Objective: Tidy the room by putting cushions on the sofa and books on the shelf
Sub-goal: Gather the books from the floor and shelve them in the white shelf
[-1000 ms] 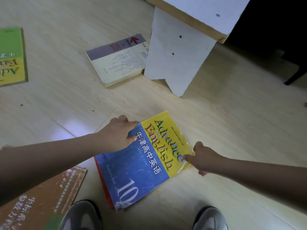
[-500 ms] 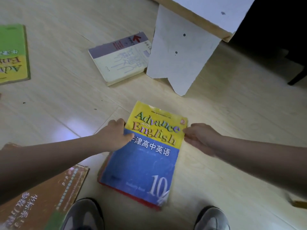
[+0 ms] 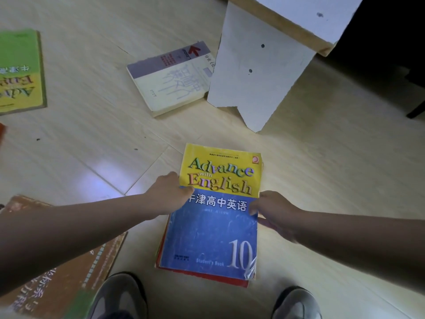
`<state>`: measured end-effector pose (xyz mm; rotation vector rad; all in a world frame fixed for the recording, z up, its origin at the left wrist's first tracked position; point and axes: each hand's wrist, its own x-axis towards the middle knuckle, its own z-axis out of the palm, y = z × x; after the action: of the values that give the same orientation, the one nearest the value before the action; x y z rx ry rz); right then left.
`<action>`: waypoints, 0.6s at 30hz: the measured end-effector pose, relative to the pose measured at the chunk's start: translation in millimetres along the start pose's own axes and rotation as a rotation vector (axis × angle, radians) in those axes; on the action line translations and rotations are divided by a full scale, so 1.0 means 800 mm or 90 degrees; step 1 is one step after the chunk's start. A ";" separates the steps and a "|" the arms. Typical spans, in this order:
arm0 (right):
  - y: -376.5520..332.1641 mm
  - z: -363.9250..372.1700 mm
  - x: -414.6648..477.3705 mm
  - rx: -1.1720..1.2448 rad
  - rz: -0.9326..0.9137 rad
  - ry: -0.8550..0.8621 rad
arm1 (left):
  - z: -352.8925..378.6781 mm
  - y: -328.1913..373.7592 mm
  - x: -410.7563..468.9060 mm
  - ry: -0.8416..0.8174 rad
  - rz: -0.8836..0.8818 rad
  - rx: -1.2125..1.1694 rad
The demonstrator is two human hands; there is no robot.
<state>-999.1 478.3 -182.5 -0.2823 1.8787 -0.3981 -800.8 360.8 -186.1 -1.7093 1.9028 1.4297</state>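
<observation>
A yellow and blue "Advance with English" book (image 3: 216, 231) lies on top of a red book (image 3: 230, 280) on the wooden floor in front of my shoes. My left hand (image 3: 169, 192) grips the stack's left edge, thumb on the cover. My right hand (image 3: 273, 209) grips its right edge. A cream and purple book (image 3: 172, 86) lies flat further off. At the left edge lies a green and yellow book (image 3: 18, 72). A brown book (image 3: 69, 268) lies under my left forearm. No cushions, sofa or shelf in view.
A white table leg (image 3: 255, 74) with a jagged bottom stands just beyond the stack, partly over the cream book, under a table edge (image 3: 299, 26). My two grey shoes (image 3: 119, 298) are at the bottom. Dark furniture stands at the far right.
The blue and yellow book has turned from slanted to square with me. Both hands shifted onto its side edges, and a red book now shows beneath it.
</observation>
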 end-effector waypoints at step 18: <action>-0.009 -0.021 0.016 0.116 -0.013 -0.037 | -0.003 -0.015 -0.008 -0.118 0.103 -0.382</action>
<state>-1018.9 469.0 -185.4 -0.1884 1.7703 -0.5654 -787.5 365.2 -186.7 -1.5778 1.6413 2.3104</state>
